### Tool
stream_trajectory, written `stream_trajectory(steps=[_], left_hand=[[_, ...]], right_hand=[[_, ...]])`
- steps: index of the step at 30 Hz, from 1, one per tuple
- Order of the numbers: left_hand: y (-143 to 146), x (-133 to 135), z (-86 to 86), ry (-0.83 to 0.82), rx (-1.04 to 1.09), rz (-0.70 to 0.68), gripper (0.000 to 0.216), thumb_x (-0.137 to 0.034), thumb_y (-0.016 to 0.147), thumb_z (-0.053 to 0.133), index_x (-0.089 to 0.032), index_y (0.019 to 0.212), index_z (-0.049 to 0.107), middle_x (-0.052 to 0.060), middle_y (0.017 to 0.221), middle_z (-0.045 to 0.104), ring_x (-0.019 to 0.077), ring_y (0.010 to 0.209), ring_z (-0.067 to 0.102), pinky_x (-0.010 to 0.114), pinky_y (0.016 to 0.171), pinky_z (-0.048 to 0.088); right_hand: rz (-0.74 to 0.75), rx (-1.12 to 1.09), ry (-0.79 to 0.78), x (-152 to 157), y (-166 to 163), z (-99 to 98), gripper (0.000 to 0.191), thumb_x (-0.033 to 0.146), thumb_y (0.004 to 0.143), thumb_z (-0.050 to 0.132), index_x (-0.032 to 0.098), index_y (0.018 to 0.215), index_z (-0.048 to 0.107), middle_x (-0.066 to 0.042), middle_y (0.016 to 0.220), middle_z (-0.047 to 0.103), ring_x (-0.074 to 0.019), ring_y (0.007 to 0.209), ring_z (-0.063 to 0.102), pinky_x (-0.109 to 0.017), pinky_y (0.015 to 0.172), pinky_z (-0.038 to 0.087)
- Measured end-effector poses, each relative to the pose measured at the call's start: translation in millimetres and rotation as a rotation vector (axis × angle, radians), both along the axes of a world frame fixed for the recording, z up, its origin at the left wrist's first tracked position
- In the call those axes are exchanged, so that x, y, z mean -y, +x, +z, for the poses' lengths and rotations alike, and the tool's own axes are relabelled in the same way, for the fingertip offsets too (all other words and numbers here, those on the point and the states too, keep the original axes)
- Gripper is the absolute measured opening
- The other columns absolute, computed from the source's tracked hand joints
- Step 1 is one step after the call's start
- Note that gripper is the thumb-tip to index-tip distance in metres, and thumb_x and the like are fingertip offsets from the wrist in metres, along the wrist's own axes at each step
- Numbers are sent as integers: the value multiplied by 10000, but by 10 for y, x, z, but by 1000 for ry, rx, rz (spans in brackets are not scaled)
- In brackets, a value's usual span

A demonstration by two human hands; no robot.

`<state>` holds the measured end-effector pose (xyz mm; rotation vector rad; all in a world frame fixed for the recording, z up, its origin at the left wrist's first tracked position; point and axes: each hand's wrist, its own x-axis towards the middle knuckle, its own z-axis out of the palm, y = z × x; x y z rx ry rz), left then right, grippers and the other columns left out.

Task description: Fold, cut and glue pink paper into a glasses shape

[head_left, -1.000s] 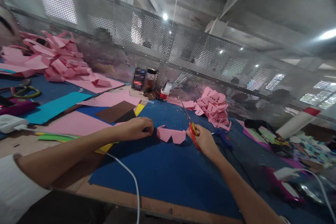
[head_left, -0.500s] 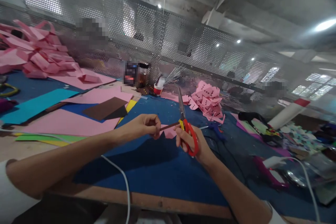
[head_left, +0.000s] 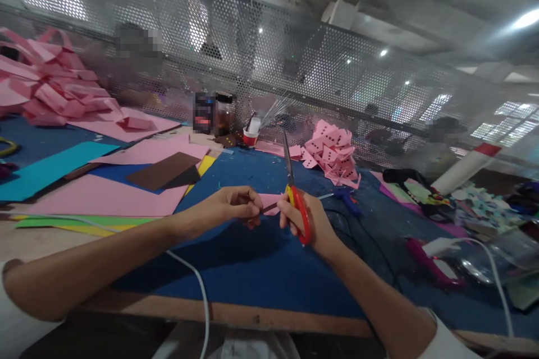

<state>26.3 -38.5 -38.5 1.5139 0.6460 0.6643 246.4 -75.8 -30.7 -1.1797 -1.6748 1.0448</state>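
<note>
My left hand (head_left: 236, 205) is closed in a pinch on one end of a narrow dark brown strip (head_left: 269, 207). The strip's other end reaches the fingertips of my right hand (head_left: 314, 219), which is wrapped round red-and-yellow-handled scissors (head_left: 305, 219). The scissors point upward, away from the strip, and their blades look closed. Behind the strip, a small pink paper piece (head_left: 268, 197) lies on the blue table surface (head_left: 236, 275), partly hidden by my fingers.
Coloured sheets, with a brown one (head_left: 164, 171) on top, lie at left near a large pink paper heap (head_left: 63, 90). Dotted pink pieces (head_left: 330, 148) are piled ahead. A blue glue gun (head_left: 348, 202) lies right. A white cable (head_left: 196, 275) crosses the front edge.
My left hand has moved slightly right, closer to my right hand, so less of the brown strip shows between them. The scissors stay in my right hand, and the view has shifted a little.
</note>
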Motion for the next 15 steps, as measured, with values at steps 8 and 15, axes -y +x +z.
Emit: stream_trajectory(steps=[8,15], left_hand=[[179,118,97,-22,-71,65,273,-406,788,744,-162,818,626,32,781,686,142,693,640,249,633,503],[115,24,7,-28,-58,120,238,-377,779,734,-169,810,621,25,783,690,139,683,635,265,682,502]], right_hand=[[80,-4,-19,57,-39,-28,293,478,871,596,189,880,547,41,578,619,-66,384,442,-176,399,339],[56,44,-40,53,19,-20,281,454,871,605,188,956,580,-2,739,684,-73,452,460,-189,427,355]])
